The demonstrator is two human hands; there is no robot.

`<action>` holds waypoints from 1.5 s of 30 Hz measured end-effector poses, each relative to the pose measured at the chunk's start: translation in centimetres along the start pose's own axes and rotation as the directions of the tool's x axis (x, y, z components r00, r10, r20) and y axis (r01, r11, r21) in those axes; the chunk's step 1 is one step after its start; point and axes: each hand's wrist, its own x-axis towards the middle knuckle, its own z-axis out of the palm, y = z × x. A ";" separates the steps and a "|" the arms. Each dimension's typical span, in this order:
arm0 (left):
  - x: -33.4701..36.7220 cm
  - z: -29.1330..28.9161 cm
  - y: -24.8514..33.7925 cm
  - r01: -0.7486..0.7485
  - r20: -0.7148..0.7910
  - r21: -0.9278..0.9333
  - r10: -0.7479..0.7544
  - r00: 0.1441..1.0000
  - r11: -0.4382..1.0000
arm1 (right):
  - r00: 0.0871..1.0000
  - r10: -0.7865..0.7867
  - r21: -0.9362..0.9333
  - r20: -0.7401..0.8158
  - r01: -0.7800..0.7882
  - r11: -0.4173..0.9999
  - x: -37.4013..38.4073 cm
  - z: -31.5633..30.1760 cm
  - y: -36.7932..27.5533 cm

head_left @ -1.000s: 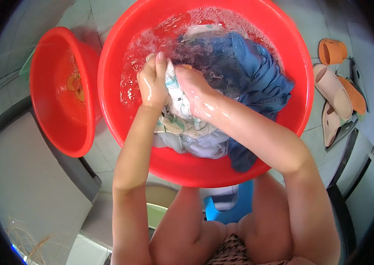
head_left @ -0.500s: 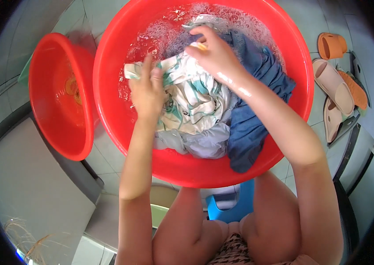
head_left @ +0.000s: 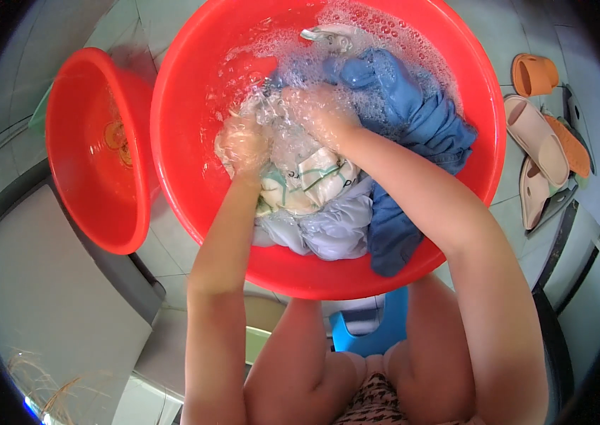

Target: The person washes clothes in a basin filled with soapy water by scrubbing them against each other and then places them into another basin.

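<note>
Judged to be at the stage of rubbing or swishing a white cloth with green print in sudsy water, inside a large, round, red plastic basin. Located toward the near left part of that basin, partly under water and foam. Observed with bare left hand and bare right hand both wet, close together at the far end of the cloth; blurred by splashing, hence not possible to establish whether closed on fabric or only pressing. Calls next, by judgement, for a firm hold on the slippery material, kept clear of the rumpled blue denim-like garment alongside and the pale lavender-grey fabric nearest the body. Noted beneath and around: pale grey-green floor tiles. Recorded at left: a smaller red plastic basin, with a round orange mark inside. Recorded at right: an orange slipper and beige slippers in a loose pile. Visible between the legs: a bright blue plastic object, kind uncertain.
</note>
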 end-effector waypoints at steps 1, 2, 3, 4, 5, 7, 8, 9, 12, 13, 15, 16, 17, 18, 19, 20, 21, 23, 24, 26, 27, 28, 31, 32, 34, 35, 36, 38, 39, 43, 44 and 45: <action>-0.3 0.2 -0.9 0.000 -0.053 -0.466 -0.029 0.998 0.885 | 0.985 0.160 0.093 0.061 -0.165 0.982 0.8 0.1 -2.2; -0.7 0.6 0.5 -0.043 -0.085 -0.835 -0.052 0.995 0.548 | 0.945 0.294 0.513 0.141 -0.324 0.795 1.8 0.9 -2.2; -0.8 1.1 2.0 -0.090 -0.094 -0.994 -0.074 0.993 0.066 | 0.888 0.380 0.805 0.260 -0.416 0.422 3.1 2.0 -1.0; -0.8 2.1 1.3 -0.119 -0.114 -0.991 -0.078 0.990 -0.068 | 0.836 0.371 0.909 0.403 -0.413 -0.057 4.1 2.8 -0.9; -1.8 1.4 1.1 -0.193 -0.201 -0.975 -0.069 0.977 0.113 | 0.853 0.284 0.899 0.438 -0.418 -0.130 3.7 3.0 -1.8; -5.0 -3.4 3.4 -0.333 -0.361 -0.838 0.017 0.932 0.432 | 0.878 0.121 0.869 0.463 -0.424 -0.254 2.6 0.9 -4.2; -6.1 -4.6 5.1 -0.281 -0.305 -0.837 0.026 0.952 0.469 | 0.879 -0.003 0.807 0.477 -0.440 -0.394 3.1 1.2 -2.6; -6.3 -5.1 5.4 -0.330 -0.361 -0.793 0.041 0.931 0.512 | 0.947 0.133 0.954 0.292 -0.278 -0.113 2.8 1.9 -2.6; -5.6 -5.8 4.5 -0.402 -0.474 -0.649 0.070 0.878 0.646 | 0.968 0.252 0.959 -0.007 -0.065 0.276 1.9 1.7 -4.4; -4.3 -6.1 3.8 -0.492 -0.528 -0.637 0.130 0.839 0.593 | 0.960 0.278 0.947 -0.042 -0.050 0.317 1.6 1.2 -5.3; -1.4 -5.6 0.7 -0.345 -0.436 -0.604 0.064 0.898 0.719 | 0.767 0.485 0.891 0.420 -0.450 -0.062 0.5 -2.1 -10.3; -0.4 -5.4 0.4 -0.151 -0.255 -0.724 -0.057 0.965 0.673 | 0.776 0.525 0.921 0.349 -0.389 -0.037 -0.1 -2.4 -11.0; 0.1 -5.0 0.6 -0.204 -0.345 -0.648 -0.044 0.938 0.734 | 0.810 0.501 0.927 0.305 -0.373 0.039 0.0 -2.9 -10.3; 0.3 -4.6 0.5 -0.243 -0.427 -0.558 -0.024 0.904 0.793 | 0.840 0.471 0.928 0.270 -0.358 0.107 -0.1 -3.1 -9.0; 0.4 -4.3 0.3 -0.272 -0.504 -0.460 0.003 0.864 0.845 | 0.868 0.437 0.925 0.237 -0.339 0.172 0.0 -3.5 -7.6; 0.2 -4.7 1.0 -0.121 -0.291 -0.590 -0.070 0.954 0.798 | 0.900 0.433 0.832 0.053 -0.279 0.478 0.5 -4.3 -4.6; 0.0 -4.2 0.7 -0.178 -0.389 -0.486 -0.029 0.921 0.855 | 0.927 0.356 0.650 -0.116 -0.200 0.733 0.9 -5.2 -2.7; -0.7 -2.6 -1.0 -0.239 -0.553 -0.239 0.070 0.830 0.941 | 0.917 0.390 0.794 -0.087 -0.173 0.583 1.1 -5.9 -4.1; -1.1 -1.9 -0.8 -0.314 -0.610 -0.120 0.179 0.772 0.942 | 0.937 0.349 0.696 -0.002 -0.249 0.673 0.4 -6.1 -4.1; -1.6 0.0 1.4 -0.448 -0.571 0.049 0.393 0.721 0.893 | 0.920 -0.091 0.288 -0.382 0.212 0.934 0.0 -3.1 -0.7; -2.3 0.1 0.8 -0.468 -0.467 0.168 0.488 0.737 0.867 | 0.940 -0.160 0.096 -0.303 0.197 0.976 -1.4 -3.4 -2.9; -2.3 0.0 -0.2 -0.487 -0.367 0.216 0.532 0.763 0.846 | 0.963 -0.175 0.089 -0.205 0.197 0.976 -1.6 -2.4 -3.1; -0.4 -1.5 0.7 -0.347 -0.162 -0.137 0.324 0.932 0.928 | 0.999 0.030 0.061 0.029 -0.031 0.998 -1.6 -2.1 -1.9; 0.2 -0.1 -0.5 -0.366 -0.365 0.004 0.342 0.866 0.931 | 0.983 0.134 0.053 0.128 -0.142 0.988 -0.9 -2.1 -2.7; -0.4 2.3 -0.8 -0.331 -0.391 -0.369 0.178 0.903 0.868 | 0.962 0.219 0.054 0.162 -0.230 0.972 -0.5 -1.0 -2.1; -0.8 2.2 0.0 -0.334 -0.372 -0.236 0.233 0.899 0.913 | 0.974 0.211 0.229 0.087 -0.226 0.947 -1.2 0.0 -0.4; -1.4 1.4 0.1 -0.328 -0.356 -0.079 0.280 0.891 0.941 | 0.980 0.201 0.407 0.011 -0.187 0.894 -1.5 0.8 0.2; -0.4 1.7 -1.7 -0.287 -0.255 -0.080 0.259 0.932 0.955 | 0.974 0.224 0.404 0.028 -0.216 0.889 -1.2 1.0 -0.7; -0.7 1.3 -1.5 -0.249 -0.299 -0.109 0.207 0.932 0.962 | 0.957 0.270 0.207 0.109 -0.288 0.935 -0.6 -0.8 -2.8; -1.5 1.6 0.8 -0.311 -0.315 -0.903 0.036 0.948 0.295 | 0.934 0.323 0.875 0.150 -0.278 0.397 2.1 0.1 -3.4; -2.5 0.8 1.8 -0.331 -0.351 -0.867 0.014 0.936 0.374 | 0.902 0.390 0.937 0.183 -0.280 0.207 2.0 0.5 -3.2; -3.9 -0.9 3.0 -0.328 -0.331 -0.856 0.063 0.941 0.401 | 0.877 0.384 0.942 0.288 -0.332 0.052 1.5 0.4 -2.9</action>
